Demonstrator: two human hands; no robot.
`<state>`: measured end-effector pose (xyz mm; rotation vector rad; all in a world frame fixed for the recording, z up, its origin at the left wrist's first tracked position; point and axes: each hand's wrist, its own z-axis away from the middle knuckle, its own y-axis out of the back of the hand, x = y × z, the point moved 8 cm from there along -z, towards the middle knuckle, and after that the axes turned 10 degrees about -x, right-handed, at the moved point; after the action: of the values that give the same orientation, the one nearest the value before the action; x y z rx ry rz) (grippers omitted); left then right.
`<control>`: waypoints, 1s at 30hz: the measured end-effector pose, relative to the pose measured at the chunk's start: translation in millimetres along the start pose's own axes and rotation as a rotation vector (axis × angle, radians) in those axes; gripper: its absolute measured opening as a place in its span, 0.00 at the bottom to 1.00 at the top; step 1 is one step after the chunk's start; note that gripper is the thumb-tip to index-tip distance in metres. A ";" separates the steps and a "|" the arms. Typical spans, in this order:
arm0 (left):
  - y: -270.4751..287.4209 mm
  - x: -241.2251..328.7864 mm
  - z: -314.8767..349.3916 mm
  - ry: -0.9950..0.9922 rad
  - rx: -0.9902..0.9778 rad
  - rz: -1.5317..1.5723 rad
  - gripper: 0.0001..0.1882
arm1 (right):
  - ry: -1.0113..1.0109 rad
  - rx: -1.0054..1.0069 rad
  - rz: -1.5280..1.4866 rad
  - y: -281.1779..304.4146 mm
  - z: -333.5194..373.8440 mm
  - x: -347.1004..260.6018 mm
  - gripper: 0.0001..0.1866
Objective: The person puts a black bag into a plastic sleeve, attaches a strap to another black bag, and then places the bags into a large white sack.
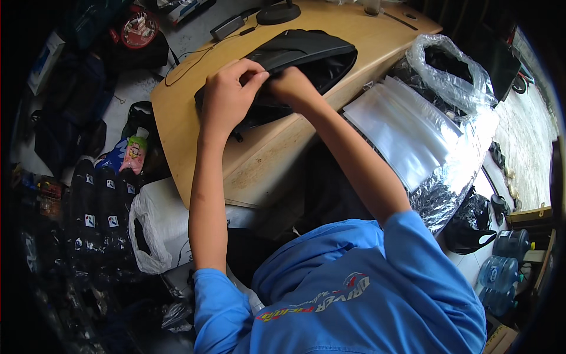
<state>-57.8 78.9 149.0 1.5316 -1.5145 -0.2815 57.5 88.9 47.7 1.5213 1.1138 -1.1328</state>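
Note:
A black bag [289, 46] lies on the wooden table in front of me, its mouth gaping toward me and its dark inside partly visible. My left hand [231, 88] is closed at the near rim, thumb and forefinger pinched together on the bag's edge. Just to its right, my right hand [293, 89] reaches into the bag's mouth with its fingers curled. The fingertips of that hand are hidden in the dark opening, so what they grip cannot be made out. A short black strap end hangs from the bag below my left wrist.
The light wooden table [389, 35] carries a round black stand base [278, 13] and a cable at the back. Clear plastic sleeves [401, 127] and a transparent bag [451, 74] lie on the right. A white plastic bag [154, 230] and dark wrapped goods [97, 203] crowd the left.

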 end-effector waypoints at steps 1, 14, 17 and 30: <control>-4.1 -5.4 1.1 0.019 -0.059 0.027 0.06 | -0.077 -0.016 -0.185 -4.9 25.5 5.3 0.13; 11.1 1.3 25.4 -0.013 -0.114 -0.116 0.05 | 0.287 -0.063 0.594 -96.9 80.7 -37.7 0.15; 23.9 11.6 68.3 -0.080 -0.083 -0.219 0.07 | 0.364 0.000 0.584 -81.5 80.7 -39.0 0.15; 9.6 -8.1 135.6 -0.199 0.050 -0.673 0.11 | 0.593 -0.042 0.655 -96.1 89.4 -37.1 0.13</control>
<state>-163.2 28.2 79.3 2.0704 -1.1058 -0.8048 -56.3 14.0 54.9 2.0441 0.8756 -0.2108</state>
